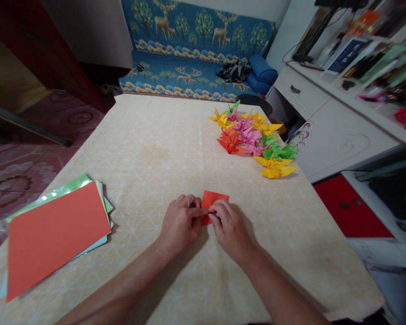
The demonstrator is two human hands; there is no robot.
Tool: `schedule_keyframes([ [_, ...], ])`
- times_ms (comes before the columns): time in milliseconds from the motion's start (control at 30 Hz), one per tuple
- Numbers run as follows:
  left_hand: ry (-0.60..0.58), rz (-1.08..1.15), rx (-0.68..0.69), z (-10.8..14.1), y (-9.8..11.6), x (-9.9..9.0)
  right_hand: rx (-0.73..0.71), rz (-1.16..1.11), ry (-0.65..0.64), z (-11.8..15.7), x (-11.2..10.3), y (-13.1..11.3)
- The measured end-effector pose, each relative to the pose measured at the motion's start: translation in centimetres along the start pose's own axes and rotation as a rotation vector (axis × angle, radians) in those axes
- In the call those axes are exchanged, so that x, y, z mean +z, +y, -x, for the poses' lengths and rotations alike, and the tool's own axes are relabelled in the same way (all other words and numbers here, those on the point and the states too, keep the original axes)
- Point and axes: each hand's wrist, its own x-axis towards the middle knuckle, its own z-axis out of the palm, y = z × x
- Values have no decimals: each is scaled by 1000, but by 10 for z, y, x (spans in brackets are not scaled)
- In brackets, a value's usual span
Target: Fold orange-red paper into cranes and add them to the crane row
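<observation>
A small red-orange paper square [214, 197] lies on the cream tablecloth, partly covered by my fingers. My left hand [183, 221] rests at its left side, the index finger stretched across the paper and the other fingers curled. From the right, my right hand [230, 229] pinches at the middle of the paper with thumb and fingertips, which meet the tip of the left index finger. The fold between the fingertips is too small to make out.
Coloured sheets with a red-orange one [59, 237] on top lie at the left. Several folded paper cranes [248, 135] in yellow, pink, green and orange cluster at the table's [149, 149] back right. Beyond are a blue patterned sofa [189, 67] and a white cabinet [345, 131].
</observation>
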Motion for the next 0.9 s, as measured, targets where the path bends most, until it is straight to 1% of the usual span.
schedule_keyframes([
  [100, 15, 48, -4, 1, -2, 0, 69, 26, -20, -6, -3, 7],
  [200, 13, 69, -1, 4, -3, -2, 144, 132, -32, -12, -13, 21],
  [300, 8, 82, 13, 10, -2, -6, 246, 225, -101, -19, -26, 33],
  [367, 8, 88, 22, 15, -1, -8, 284, 241, -144, -25, -32, 39],
  [400, 10, 87, 24, 17, 0, -10, 288, 227, -141, -28, -34, 41],
  [500, 22, 81, 31, 22, 1, -13, 248, 100, -56, -35, -35, 45],
  [567, 28, 76, 34, 23, 2, -14, 210, 23, -45, -40, -33, 42],
  [633, 31, 72, 31, 23, 2, -14, 187, -1, -91, -45, -31, 37],
  [733, 28, 66, 28, 22, 1, -14, 243, -33, -160, -51, -30, 33],
  [833, 23, 65, 32, 22, -1, -14, 336, -157, -258, -54, -30, 38],
  [900, 26, 79, 28, 22, -1, -14, 354, -258, -319, -53, -31, 44],
])
